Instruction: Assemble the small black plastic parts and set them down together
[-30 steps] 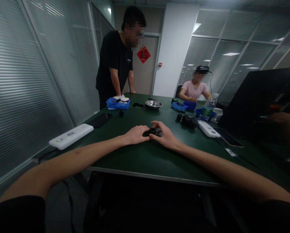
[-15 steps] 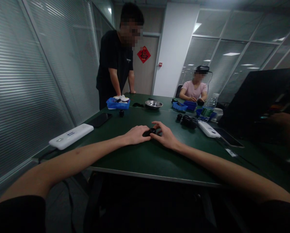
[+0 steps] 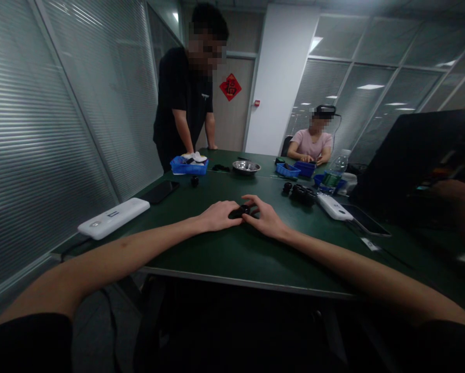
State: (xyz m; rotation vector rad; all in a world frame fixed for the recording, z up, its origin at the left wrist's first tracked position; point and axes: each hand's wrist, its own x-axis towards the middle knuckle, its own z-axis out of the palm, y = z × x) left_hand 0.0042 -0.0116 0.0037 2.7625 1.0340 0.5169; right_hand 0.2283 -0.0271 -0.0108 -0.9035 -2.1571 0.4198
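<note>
A small black rounded part (image 3: 244, 210) is between my hands, low over the green table (image 3: 216, 254). My left hand (image 3: 219, 215) is closed on its left side, thumb and fingers pressed to a flat dark portion. From the right, my right hand (image 3: 265, 216) curls around the part, with the thumb at its near side and the index finger arched above it. My fingers cover much of the part, so its exact kind cannot be made out.
Several black round parts (image 3: 303, 194) lie right of my hands, near a white power bank (image 3: 333, 207) and bottle (image 3: 335, 173). Farther back are a metal bowl (image 3: 247, 168) and blue trays (image 3: 189, 166). One person stands at the far left; another sits opposite.
The black part has turned or tilted slightly between my fingers. My hands stay almost in place. The seated person's hands have shifted.
</note>
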